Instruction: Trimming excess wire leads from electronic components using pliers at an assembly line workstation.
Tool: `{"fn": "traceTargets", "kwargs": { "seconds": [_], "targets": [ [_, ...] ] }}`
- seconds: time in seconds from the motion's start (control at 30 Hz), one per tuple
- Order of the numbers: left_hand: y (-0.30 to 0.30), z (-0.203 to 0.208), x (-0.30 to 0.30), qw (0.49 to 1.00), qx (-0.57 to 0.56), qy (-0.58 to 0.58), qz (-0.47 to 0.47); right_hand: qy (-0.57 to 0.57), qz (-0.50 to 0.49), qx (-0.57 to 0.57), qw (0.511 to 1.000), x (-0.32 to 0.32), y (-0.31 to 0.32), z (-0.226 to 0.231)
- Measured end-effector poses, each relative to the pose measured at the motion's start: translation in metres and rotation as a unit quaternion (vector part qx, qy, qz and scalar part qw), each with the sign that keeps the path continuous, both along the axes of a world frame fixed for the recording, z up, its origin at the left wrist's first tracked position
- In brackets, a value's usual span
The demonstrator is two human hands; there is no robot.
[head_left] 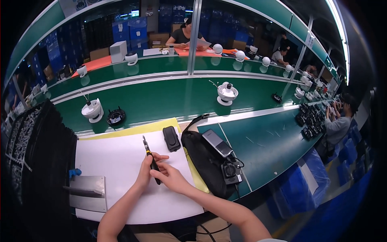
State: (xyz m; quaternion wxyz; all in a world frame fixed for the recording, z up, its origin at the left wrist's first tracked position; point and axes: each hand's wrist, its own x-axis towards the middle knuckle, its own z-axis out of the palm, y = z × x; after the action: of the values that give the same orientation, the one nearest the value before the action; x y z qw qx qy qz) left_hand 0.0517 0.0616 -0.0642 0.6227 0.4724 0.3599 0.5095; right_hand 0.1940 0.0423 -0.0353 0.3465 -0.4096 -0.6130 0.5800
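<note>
A pair of cutting pliers (148, 151) with black handles and a yellow band points away from me above the white sheet (121, 151). My left hand (145, 172) closes round the handles from the left. From the right, my right hand (172, 178) also grips them, its thumb lying across the lower handle; its other fingers are partly hidden. Just beyond the pliers, a black oblong case (171, 138) lies on the paper. A metal plate with an upright fin (88, 193) is left of my left forearm.
White rounded housings (227, 94) and a black round part (116, 117) stand on the green conveyor (161, 97). Beside the paper are a black bag (203, 159) and a grey power bank (217, 142). Stacked black trays (44, 149) rise left. A co-worker (339, 123) sits right.
</note>
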Motion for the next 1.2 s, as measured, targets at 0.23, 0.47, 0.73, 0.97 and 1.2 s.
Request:
{"fn": "traceTargets", "kwargs": {
  "seconds": [0.23,0.47,0.73,0.97,1.2],
  "targets": [
    [0.004,0.009,-0.012,0.996,-0.037,0.063,0.048,0.157,0.047,-0.128,0.978,-0.035,0.023,-0.038],
    [0.01,0.023,-0.016,0.991,-0.115,0.059,0.04,0.369,0.092,-0.29,0.878,-0.028,0.031,-0.047],
    [0.008,0.028,-0.018,0.983,-0.075,0.145,0.085,0.38,0.135,-0.363,0.84,-0.032,0.028,-0.046],
    [0.008,0.03,-0.014,0.977,-0.079,0.158,0.122,0.345,0.168,-0.328,0.863,-0.028,0.031,-0.041],
    [0.011,0.007,-0.038,0.972,-0.05,0.182,0.142,0.39,0.182,-0.388,0.815,-0.025,0.031,-0.035]
  ]
}}
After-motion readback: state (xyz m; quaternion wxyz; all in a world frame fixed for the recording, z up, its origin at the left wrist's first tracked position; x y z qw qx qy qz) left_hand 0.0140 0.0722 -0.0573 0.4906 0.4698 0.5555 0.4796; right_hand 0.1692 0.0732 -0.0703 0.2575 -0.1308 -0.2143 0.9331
